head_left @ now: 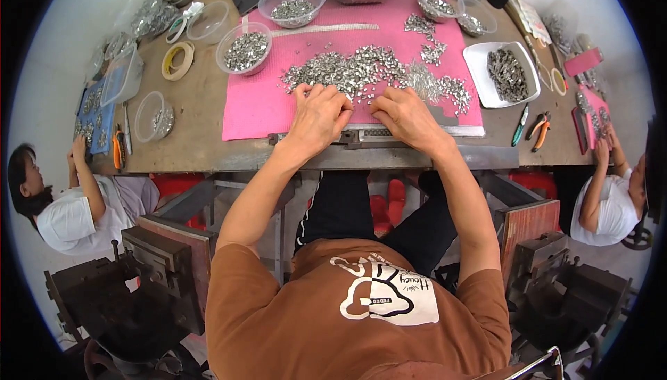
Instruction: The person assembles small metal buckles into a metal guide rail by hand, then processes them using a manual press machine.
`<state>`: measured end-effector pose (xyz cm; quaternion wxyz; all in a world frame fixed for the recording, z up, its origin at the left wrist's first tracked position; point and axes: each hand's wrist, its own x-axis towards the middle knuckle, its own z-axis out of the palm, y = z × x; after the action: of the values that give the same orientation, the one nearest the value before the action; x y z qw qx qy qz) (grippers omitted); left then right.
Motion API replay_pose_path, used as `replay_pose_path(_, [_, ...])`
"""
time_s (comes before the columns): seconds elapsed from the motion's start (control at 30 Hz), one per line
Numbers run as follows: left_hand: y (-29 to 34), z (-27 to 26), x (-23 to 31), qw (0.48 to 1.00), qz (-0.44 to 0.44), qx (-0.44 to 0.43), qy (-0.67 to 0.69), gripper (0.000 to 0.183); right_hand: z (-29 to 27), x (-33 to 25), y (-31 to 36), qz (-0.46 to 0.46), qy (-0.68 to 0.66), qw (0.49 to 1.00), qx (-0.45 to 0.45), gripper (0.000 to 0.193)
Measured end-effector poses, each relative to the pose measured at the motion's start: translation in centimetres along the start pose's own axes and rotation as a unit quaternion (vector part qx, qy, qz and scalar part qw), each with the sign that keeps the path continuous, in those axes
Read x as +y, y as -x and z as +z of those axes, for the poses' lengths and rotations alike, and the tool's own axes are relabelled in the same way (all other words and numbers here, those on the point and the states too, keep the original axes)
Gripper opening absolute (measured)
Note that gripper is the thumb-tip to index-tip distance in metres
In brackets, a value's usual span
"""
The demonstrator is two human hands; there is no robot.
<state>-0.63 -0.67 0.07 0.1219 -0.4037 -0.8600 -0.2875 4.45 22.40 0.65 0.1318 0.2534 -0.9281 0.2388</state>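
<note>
Metal bar: along the near edge of my pink mat (243,112) lies the metal bar (372,137); the row of detail on it is too small to tell. I'd want it sitting square, my wrists low and steady above it.
Left hand: my left hand (318,121) hangs over the mat's near part, fingers curled in, tips drawn together; I cannot tell if anything is pinched there.
Right hand: my right hand (410,119) mirrors it, just beside, thumb and finger close; its tips' contents are hidden from me too.
Metal pieces: the loose metal pieces (340,71) spread across the mat's middle, just past my fingers. A light pinch, one piece at a time, should serve best, I judge; pressing into the heap could scatter them.
Thin pins: a tangle of thin pins (422,81) lies on the mat's right half; I'd best avoid dragging my right fingers through it.
White tray: right of the mat, the white tray (479,67) holds darker pieces.
Round tub: at the mat's left edge, the round tub (221,55) holds more.
</note>
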Motion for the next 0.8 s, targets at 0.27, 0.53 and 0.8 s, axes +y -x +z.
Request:
replay_pose_path(0.27, [1.4, 0.2, 3.2, 0.994, 0.007, -0.001, 0.109, 0.010, -0.8, -1.7, 1.6, 0.043, -0.059, 0.995, 0.067, 0.009])
replay_pose_path(0.53, [1.9, 1.6, 4.3, 0.993, 0.027, 0.050, 0.099, 0.011, 0.0, -3.8, 3.7, 0.037, -0.030, 0.993, 0.109, 0.016])
replay_pose_path(0.8, [2.2, 1.4, 3.8, 0.994, 0.011, 0.077, 0.081, 0.010, 0.1, -3.8, 3.8, 0.010, -0.006, 0.992, 0.129, 0.015])
